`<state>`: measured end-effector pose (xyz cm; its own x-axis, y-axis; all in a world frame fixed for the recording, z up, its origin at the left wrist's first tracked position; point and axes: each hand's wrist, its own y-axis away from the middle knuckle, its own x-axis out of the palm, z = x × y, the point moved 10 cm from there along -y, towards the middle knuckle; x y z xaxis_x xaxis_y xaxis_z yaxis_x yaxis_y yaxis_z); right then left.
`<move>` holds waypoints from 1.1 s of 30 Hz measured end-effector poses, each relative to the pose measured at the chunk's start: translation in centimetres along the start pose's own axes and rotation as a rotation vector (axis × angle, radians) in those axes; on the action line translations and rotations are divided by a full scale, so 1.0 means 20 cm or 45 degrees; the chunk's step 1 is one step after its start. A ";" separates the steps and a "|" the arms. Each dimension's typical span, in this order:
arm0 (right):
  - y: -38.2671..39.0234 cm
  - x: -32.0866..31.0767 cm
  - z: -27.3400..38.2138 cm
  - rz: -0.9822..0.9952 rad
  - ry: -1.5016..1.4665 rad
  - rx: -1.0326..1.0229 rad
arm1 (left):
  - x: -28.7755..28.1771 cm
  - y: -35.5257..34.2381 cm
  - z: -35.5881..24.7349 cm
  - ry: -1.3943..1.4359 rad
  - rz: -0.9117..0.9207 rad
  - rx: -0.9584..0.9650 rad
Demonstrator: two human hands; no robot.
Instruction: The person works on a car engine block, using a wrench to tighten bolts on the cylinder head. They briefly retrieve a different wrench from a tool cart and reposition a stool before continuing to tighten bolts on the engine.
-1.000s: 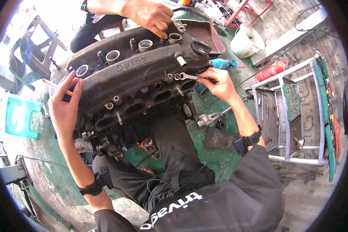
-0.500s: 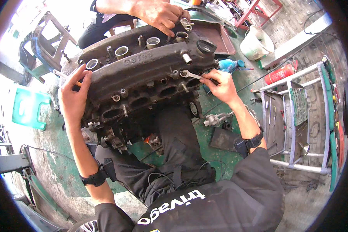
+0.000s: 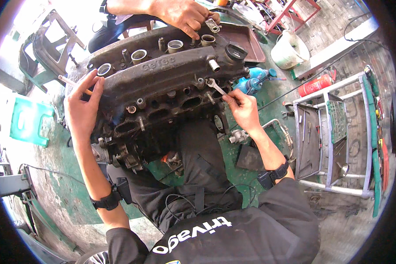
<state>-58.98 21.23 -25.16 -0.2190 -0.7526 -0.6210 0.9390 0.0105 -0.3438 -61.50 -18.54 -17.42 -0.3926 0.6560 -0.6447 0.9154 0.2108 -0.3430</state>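
A grimy dark valve cover (image 3: 180, 64) tops the engine cylinder head (image 3: 171, 104) in front of my knees. My right hand (image 3: 244, 111) pinches a small metal wrench (image 3: 218, 89) by its handle end. The wrench's head lies at the cover's near edge, beside a bolt (image 3: 201, 81); whether it grips a fastener cannot be made out. My left hand (image 3: 81, 108) rests against the cover's left end, with a cigarette (image 3: 70, 82) held between its fingers. A black oil cap (image 3: 235, 52) sits at the cover's right end.
Across the engine, another person's hand (image 3: 180, 18) reaches onto the cover beside a metal bracket (image 3: 213, 26). Blue bottles (image 3: 253, 81), a white bucket (image 3: 289, 49) and a red extinguisher (image 3: 316, 85) stand right. A tool rack (image 3: 334, 187) lies beyond; a turquoise stool (image 3: 28, 119) is left.
My right hand has swung toward me and slightly left, turning the wrench handle clockwise. My left hand stays at the cover's end with the cigarette.
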 end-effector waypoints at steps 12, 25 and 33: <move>0.36 0.37 -0.16 -0.319 -1.036 0.682 | 0.00 0.00 -0.01 -0.009 0.046 0.016; -0.13 -0.05 -0.21 0.255 -0.135 0.107 | -0.01 0.00 -0.03 0.015 -0.026 0.093; -0.22 -0.02 -0.17 0.428 -0.034 0.035 | -0.01 0.01 -0.04 -0.026 -0.043 0.121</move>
<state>-63.93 23.73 -25.68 0.1106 -0.7271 -0.6776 0.9643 0.2434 -0.1039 -61.17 -18.08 -16.75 -0.4257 0.6344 -0.6452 0.8894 0.1623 -0.4273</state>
